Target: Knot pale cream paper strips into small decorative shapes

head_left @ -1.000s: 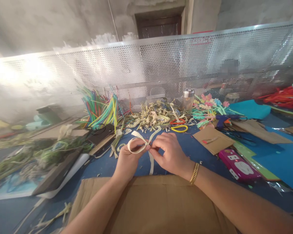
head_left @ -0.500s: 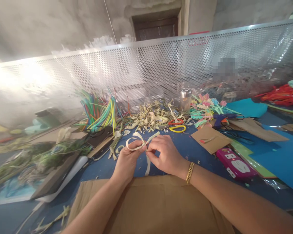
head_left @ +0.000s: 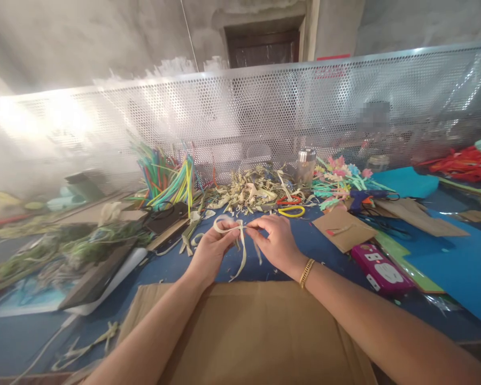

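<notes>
A pale, cream-coloured flat strip [head_left: 243, 254], looped like a bow, is held up between both hands over the blue table. My left hand [head_left: 213, 246] pinches it near its middle, with a loop standing out above the thumb. On the other side, my right hand [head_left: 276, 239] pinches the strip close to the knot, thumb against forefinger. Loose tails hang down between the hands. Beneath my forearms lies a sheet of brown cardboard [head_left: 256, 326]. Yellow-handled scissors [head_left: 292, 212] rest just beyond my right hand, beside a red handle.
Behind the hands lies a heap of dry strips [head_left: 252, 187]. Colourful pipe cleaners [head_left: 164, 176] stand left of it, near a metal-lidded jar [head_left: 305, 166] and paper flowers [head_left: 339, 174]. A purple box [head_left: 380, 270] sits right. A perforated metal screen [head_left: 264, 107] closes the back.
My right hand has shifted slightly right and its grip on the strip has changed. The right-hand loop no longer shows, and a tail now hangs in front between the hands.
</notes>
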Available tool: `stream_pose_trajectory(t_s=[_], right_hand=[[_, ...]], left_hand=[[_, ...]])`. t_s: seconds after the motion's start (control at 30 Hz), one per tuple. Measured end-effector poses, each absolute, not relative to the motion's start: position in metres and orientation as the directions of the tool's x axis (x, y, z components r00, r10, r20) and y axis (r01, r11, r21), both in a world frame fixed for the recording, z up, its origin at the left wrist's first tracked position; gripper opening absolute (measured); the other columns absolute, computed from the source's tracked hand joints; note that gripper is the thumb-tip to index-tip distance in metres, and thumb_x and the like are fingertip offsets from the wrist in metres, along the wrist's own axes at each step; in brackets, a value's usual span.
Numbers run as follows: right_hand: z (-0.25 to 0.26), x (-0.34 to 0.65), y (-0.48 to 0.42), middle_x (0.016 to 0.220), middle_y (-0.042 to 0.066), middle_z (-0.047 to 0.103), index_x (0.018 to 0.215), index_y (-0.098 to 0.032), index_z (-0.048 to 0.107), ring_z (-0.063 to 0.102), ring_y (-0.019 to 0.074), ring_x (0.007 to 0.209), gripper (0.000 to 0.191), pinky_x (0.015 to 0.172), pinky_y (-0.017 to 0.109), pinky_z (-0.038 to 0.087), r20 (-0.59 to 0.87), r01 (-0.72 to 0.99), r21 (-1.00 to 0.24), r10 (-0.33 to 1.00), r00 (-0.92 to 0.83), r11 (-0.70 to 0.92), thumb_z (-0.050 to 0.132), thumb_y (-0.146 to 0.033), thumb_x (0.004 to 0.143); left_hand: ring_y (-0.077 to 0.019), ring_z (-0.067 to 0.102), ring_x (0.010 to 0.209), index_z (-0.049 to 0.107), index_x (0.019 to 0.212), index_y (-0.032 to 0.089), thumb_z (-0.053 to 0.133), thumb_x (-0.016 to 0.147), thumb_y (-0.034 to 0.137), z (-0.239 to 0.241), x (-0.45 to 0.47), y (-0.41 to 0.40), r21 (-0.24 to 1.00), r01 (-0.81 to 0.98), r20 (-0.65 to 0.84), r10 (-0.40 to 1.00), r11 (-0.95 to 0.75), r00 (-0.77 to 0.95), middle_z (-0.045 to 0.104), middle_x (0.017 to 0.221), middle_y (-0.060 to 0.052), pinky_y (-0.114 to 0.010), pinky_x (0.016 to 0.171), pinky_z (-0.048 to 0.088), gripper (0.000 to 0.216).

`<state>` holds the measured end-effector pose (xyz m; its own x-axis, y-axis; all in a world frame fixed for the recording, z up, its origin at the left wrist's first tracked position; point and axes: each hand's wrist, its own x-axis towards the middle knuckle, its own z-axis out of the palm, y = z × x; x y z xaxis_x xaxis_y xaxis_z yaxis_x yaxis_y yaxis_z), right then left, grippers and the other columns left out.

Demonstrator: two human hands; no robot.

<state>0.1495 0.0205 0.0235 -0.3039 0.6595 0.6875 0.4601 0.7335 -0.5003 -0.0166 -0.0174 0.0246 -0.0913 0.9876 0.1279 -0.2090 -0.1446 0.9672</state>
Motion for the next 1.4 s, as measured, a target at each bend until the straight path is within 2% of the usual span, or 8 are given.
stream_pose_trajectory(t_s=[0.17,0.3,0.5,0.8,0.93,1.17,1.3,1.4], right_hand=[[0.023,0.148,0.019,0.081,-0.001,0.071,0.081,-0.025,0.069,0.061,0.0163,0.082,0.013,0.081,0.032,0.035,0.711,0.404,-0.514,0.639,-0.294,0.757,0.063,-0.036,0.085],[0.021,0.148,0.019,0.075,-0.001,0.070,0.075,-0.023,0.068,0.059,0.0154,0.078,0.014,0.079,0.032,0.034,0.711,0.445,-0.480,0.632,-0.307,0.756,0.062,-0.030,0.086],[0.025,0.150,0.015,0.072,0.000,0.066,0.072,-0.023,0.067,0.054,0.0164,0.080,0.017,0.083,0.036,0.027,0.754,0.602,-0.276,0.557,-0.348,0.749,0.058,-0.026,0.086],[0.029,0.152,0.012,0.072,0.001,0.066,0.072,-0.023,0.067,0.049,0.0172,0.081,0.029,0.084,0.039,0.022,0.765,0.669,-0.100,0.487,-0.422,0.737,0.048,-0.031,0.093],[0.029,0.152,0.011,0.075,0.001,0.067,0.073,-0.023,0.067,0.050,0.0174,0.082,0.028,0.083,0.039,0.022,0.756,0.666,-0.093,0.487,-0.437,0.741,0.048,-0.031,0.093],[0.019,0.148,0.015,0.078,0.002,0.071,0.081,-0.024,0.071,0.057,0.0190,0.084,0.015,0.086,0.038,0.030,0.718,0.566,-0.358,0.606,-0.341,0.743,0.060,-0.032,0.086],[0.009,0.143,0.023,0.090,0.003,0.073,0.091,-0.023,0.070,0.063,0.0178,0.082,0.017,0.080,0.033,0.044,0.620,0.257,-0.674,0.720,-0.311,0.692,0.059,-0.034,0.085],[0.005,0.140,0.026,0.092,0.003,0.072,0.086,-0.021,0.069,0.065,0.0170,0.080,0.016,0.074,0.031,0.049,0.554,0.067,-0.798,0.772,-0.312,0.599,0.058,-0.033,0.085]], left_hand=[[-0.0106,0.055,0.066,0.069,0.075,0.018,0.076,0.070,0.038,0.022,-0.017,-0.015,0.971,-0.175,0.156,0.986,-0.165,-0.060,0.064,0.069,0.001,-0.022,0.065,0.043,0.022],[-0.0122,0.055,0.067,0.072,0.074,0.018,0.073,0.072,0.036,0.017,-0.021,-0.012,0.964,0.048,0.265,0.954,-0.261,-0.143,0.066,0.071,-0.001,-0.024,0.068,0.043,0.019],[-0.0214,0.061,0.089,0.077,0.082,0.020,0.072,0.073,0.030,0.016,-0.023,-0.010,0.834,0.321,0.498,0.862,-0.448,-0.091,0.071,0.090,-0.007,-0.032,0.083,0.046,0.015],[-0.0209,0.062,0.085,0.078,0.088,0.023,0.075,0.070,0.036,0.014,-0.019,-0.014,0.774,0.434,0.572,0.804,-0.462,-0.165,0.070,0.091,-0.006,-0.031,0.075,0.049,0.022],[-0.0231,0.066,0.088,0.078,0.085,0.021,0.073,0.071,0.036,0.012,-0.015,-0.015,0.850,0.327,0.479,0.865,-0.414,-0.149,0.074,0.093,-0.007,-0.033,0.080,0.051,0.021],[-0.0224,0.067,0.081,0.076,0.085,0.017,0.076,0.066,0.032,0.020,-0.008,-0.019,0.914,0.197,0.398,0.876,-0.355,-0.272,0.075,0.088,-0.006,-0.033,0.075,0.052,0.025],[-0.0205,0.066,0.079,0.077,0.085,0.016,0.076,0.067,0.031,0.022,-0.009,-0.020,0.937,0.088,0.350,0.918,-0.339,-0.186,0.075,0.086,-0.006,-0.031,0.075,0.050,0.024],[-0.0201,0.065,0.083,0.077,0.084,0.017,0.077,0.066,0.031,0.022,-0.009,-0.020,0.950,0.018,0.312,0.939,-0.313,-0.145,0.075,0.089,-0.006,-0.032,0.078,0.049,0.023]])
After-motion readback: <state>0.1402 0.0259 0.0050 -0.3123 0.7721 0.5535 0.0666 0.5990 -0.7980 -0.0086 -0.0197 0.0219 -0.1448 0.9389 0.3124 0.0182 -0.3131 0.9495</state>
